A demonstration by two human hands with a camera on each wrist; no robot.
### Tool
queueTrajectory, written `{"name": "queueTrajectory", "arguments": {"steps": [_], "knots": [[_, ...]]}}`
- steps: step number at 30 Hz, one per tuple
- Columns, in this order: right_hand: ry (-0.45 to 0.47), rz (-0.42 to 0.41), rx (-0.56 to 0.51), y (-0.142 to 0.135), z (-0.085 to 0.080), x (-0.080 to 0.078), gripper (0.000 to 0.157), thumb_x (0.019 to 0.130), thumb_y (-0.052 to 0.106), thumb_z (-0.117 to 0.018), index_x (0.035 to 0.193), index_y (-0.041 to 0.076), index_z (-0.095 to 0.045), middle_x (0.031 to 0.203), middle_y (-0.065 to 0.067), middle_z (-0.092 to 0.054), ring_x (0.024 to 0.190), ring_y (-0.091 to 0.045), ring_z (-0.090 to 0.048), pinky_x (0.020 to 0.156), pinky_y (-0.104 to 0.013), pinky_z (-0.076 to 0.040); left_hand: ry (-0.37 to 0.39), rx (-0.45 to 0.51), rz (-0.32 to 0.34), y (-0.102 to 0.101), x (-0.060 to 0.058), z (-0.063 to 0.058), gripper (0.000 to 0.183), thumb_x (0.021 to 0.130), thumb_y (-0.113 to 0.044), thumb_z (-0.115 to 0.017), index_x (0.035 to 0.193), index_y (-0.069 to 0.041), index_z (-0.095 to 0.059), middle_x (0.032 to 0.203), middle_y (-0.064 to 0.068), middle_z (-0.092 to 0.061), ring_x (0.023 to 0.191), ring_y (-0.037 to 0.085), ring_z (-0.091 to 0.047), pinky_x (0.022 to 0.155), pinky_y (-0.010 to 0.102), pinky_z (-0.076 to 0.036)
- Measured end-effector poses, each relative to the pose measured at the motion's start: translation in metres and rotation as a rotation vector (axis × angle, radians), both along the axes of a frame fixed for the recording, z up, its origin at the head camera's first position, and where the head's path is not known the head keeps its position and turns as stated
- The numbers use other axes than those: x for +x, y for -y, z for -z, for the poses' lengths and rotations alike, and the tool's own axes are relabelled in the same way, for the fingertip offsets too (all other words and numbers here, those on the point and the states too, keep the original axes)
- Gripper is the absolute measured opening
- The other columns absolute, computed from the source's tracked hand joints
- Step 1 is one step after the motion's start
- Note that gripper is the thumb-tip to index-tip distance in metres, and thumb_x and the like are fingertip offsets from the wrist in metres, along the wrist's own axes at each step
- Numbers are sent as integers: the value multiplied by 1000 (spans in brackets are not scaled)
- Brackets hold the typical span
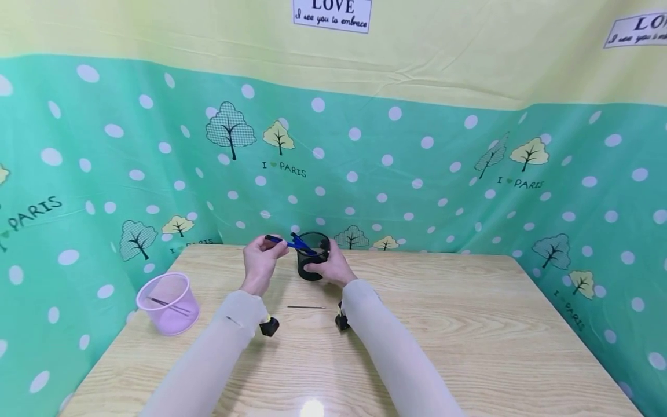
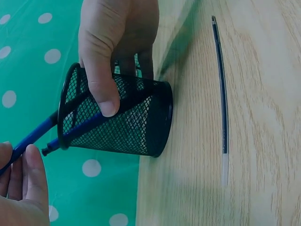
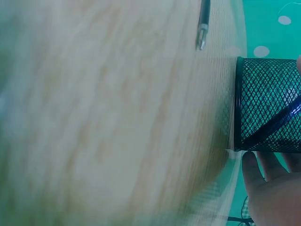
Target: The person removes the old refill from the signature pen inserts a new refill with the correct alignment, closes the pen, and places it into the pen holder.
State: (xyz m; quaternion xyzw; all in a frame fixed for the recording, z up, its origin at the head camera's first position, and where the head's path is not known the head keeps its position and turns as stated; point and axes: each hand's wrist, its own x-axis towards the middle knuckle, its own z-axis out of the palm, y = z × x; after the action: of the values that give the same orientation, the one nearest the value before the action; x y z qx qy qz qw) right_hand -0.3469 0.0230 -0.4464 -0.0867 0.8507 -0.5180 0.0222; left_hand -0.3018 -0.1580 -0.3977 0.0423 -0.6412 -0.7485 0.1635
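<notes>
A black mesh pen cup [image 1: 311,267] is near the back of the wooden table, and my right hand [image 1: 336,265] grips its side, thumb across the front in the left wrist view. My left hand [image 1: 260,260] pinches a blue pen [image 2: 35,135] whose far end is inside the cup's rim. Another blue pen [image 2: 84,127] leans in the cup, seen through the mesh. Closer to me on the tabletop lies a thin dark pen refill [image 2: 222,89] with a clear end; its metal tip [image 3: 201,40] shows in the right wrist view.
At the table's left stands a pink mesh basket [image 1: 172,310] with thin dark sticks [image 1: 169,306] inside. A green and yellow patterned cloth [image 1: 365,145] hangs behind and beside the table [image 1: 469,324].
</notes>
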Motion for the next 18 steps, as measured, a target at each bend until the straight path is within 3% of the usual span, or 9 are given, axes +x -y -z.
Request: {"name": "queueTrajectory", "arguments": {"steps": [8, 18], "knots": [[-9, -6, 20, 0, 0, -1, 92, 72, 33, -84, 144, 17, -29, 140, -8, -46, 131, -28, -40, 107, -47, -31, -3, 15, -4, -1, 1, 2, 24, 82, 5, -70, 104, 4, -60, 90, 14, -64, 80, 25, -68, 76, 32, -55], [-11, 0, 40, 0, 0, -1, 93, 72, 35, -83, 145, 17, -27, 140, -8, -46, 131, -28, -40, 107, -46, -31, -2, -29, 19, -2, -3, 2, 20, 93, -4, -60, 108, 8, -60, 97, 24, -63, 84, 28, -69, 78, 34, -55]]}}
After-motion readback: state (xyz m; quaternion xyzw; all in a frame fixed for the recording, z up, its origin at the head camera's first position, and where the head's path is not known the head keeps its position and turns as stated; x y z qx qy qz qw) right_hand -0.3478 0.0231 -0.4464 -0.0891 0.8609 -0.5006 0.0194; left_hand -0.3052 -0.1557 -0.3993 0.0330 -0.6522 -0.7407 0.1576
